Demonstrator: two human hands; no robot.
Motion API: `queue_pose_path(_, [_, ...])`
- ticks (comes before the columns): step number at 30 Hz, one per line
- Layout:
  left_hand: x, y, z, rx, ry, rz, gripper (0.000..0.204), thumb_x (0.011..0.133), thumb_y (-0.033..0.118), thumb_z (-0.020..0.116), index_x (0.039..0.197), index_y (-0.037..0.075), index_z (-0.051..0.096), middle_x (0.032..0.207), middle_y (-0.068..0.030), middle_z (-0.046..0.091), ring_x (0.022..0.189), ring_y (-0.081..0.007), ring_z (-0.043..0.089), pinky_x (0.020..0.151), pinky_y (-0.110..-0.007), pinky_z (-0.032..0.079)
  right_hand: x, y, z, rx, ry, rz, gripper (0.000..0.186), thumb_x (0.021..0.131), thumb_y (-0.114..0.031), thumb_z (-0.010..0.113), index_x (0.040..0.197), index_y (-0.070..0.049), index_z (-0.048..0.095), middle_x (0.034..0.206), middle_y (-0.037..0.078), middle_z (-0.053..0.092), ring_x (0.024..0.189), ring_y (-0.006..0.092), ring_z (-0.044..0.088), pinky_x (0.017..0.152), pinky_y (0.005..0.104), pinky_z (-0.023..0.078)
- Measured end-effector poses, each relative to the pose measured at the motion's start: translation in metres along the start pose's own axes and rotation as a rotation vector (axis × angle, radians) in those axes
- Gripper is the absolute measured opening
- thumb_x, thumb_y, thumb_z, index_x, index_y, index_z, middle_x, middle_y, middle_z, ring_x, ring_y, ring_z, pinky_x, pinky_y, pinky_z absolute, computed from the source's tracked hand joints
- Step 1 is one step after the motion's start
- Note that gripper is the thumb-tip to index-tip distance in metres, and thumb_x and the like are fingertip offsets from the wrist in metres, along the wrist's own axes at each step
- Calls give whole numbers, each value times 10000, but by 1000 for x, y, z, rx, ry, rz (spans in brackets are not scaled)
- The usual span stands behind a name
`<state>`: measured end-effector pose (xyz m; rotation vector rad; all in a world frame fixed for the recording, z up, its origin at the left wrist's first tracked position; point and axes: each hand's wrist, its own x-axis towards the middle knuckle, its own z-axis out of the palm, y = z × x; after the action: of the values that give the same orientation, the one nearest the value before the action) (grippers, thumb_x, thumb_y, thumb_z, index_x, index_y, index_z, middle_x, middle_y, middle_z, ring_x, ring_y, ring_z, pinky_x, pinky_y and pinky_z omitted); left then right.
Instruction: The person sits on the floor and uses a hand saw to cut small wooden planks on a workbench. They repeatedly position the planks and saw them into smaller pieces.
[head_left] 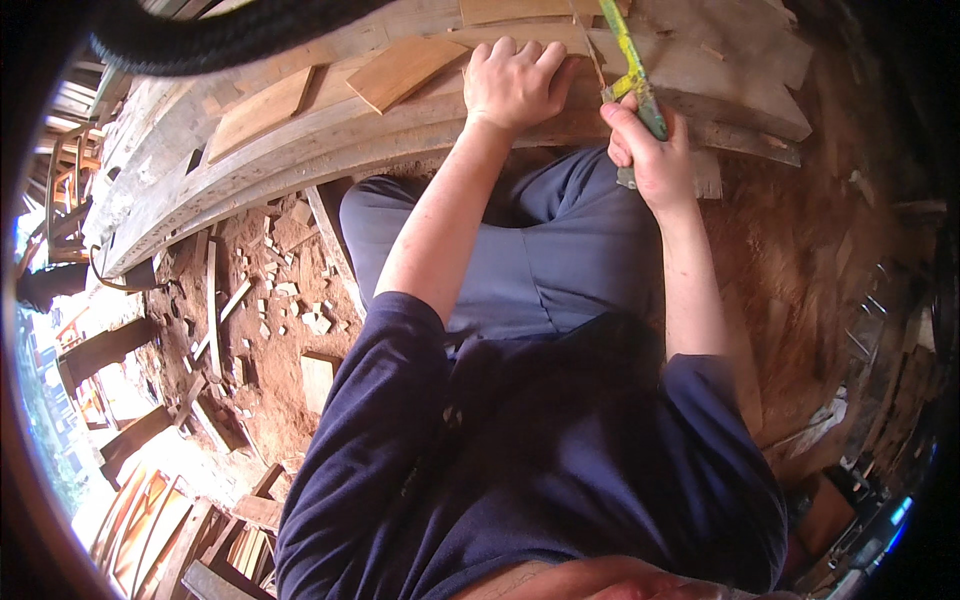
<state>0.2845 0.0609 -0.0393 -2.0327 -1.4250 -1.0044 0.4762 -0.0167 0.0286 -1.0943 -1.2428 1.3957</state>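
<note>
My right hand (650,150) is closed round the green handle of a hand saw (632,70) with a yellow and green frame and a thin blade. The saw points away from me over the bench, its far end cut off by the top edge. To its left, my left hand (515,88) rests with fingers curled down on a wooden board (590,75) on the bench; its fingertips are hidden. Whether the blade touches wood I cannot tell. Left of that hand lie a loose flat board (405,72) and a longer board (262,112).
A long, weathered timber bench (330,150) crosses in front of my knees. Small wood offcuts (290,290) litter the brown dirt floor at left, near a square wooden block (320,380). A thick dark cable (230,38) blurs across the upper left. Timber frames (130,440) stand at far left.
</note>
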Motion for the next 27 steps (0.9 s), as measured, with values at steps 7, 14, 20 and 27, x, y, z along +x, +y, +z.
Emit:
queue_pose_path(7, [0,-1,-4,-14,9,-4,256,877,433,771,828,205,665,737,36,690,691,-219,650,608,-403,487,-33,10,3,8,-101,61,334,1029,-110,658,763,-137,458,610,-40,446,524,65,420,522,267,340])
queue_pose_path(14, [-3,-1,-1,-36,13,1,274,885,443,765,815,201,656,728,36,686,669,-214,642,604,-398,489,-19,-2,-7,163,-73,98,372,1066,-246,622,758,-120,455,608,-4,449,526,101,443,539,290,369])
queue_pose_path(20, [-3,0,-1,-30,-7,-27,303,938,465,701,815,195,640,724,20,688,721,-232,659,648,-415,485,-27,-1,22,-136,227,-247,318,1066,-254,692,1201,-21,523,850,55,632,609,112,579,568,270,485])
queue_pose_path(27, [-5,0,1,-42,-4,-30,282,926,451,721,832,190,670,734,26,695,718,-218,668,643,-399,501,-30,-2,14,-256,166,-287,550,1041,-204,732,1494,-26,476,1134,120,658,753,128,626,664,268,549])
